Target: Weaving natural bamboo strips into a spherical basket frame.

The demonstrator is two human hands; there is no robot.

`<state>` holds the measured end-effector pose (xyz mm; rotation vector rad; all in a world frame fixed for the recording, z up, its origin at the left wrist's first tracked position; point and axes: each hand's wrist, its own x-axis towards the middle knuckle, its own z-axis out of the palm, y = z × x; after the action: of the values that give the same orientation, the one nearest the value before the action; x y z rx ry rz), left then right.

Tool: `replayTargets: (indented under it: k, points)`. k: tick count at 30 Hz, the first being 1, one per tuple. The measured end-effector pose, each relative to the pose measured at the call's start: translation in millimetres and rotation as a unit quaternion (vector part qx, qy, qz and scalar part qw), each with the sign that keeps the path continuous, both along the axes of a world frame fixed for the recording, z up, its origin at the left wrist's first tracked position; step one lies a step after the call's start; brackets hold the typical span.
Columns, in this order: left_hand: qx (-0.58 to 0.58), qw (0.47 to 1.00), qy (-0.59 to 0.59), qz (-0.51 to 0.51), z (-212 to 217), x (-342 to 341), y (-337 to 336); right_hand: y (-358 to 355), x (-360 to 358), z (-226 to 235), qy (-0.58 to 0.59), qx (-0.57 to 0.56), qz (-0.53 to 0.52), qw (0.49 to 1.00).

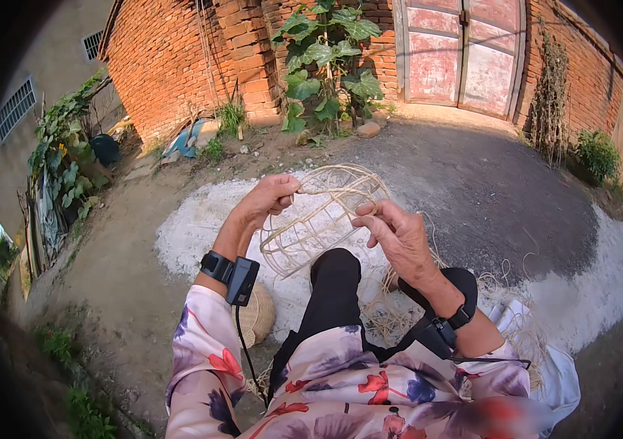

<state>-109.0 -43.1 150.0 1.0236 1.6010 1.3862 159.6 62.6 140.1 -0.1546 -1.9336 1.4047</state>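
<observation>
Floral shirt (pixel 359 384) | lattice frame (pixel 313 228) between left grip (pixel 273 196) and right grip (pixel 399 234)

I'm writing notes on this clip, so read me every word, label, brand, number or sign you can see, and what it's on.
None can be read.
Black box strapped at the left wrist: a small pale mark, too small to read.
Black device at the right wrist: no legible text.
Open woven frame between the hands: no lettering visible.
Red-and-white double door: no readable writing.
</observation>
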Motion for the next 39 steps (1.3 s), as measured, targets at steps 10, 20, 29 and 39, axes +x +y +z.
replayTargets:
  k: [10,20,29,39]
  points:
    - [-0.017,0.992,-0.110,-0.060,41.6,-34.5,-24.2,-10.1,-15.9,48.1,0.018,0.131,0.037,0.991]
    - [-0.025,0.997,-0.051,-0.045,52.6,-17.2,-19.9,-32.7,-20.8,56.9,0.067,0.244,0.004,0.967]
    - [-0.022,0.995,-0.062,-0.071,53.0,-8.2,-14.2,-40.2,-27.7,50.1,0.071,0.423,-0.010,0.903]
    - [-0.025,0.997,-0.067,-0.042,43.0,-11.2,-15.4,-46.1,-25.8,52.8,0.014,0.487,-0.055,0.872]
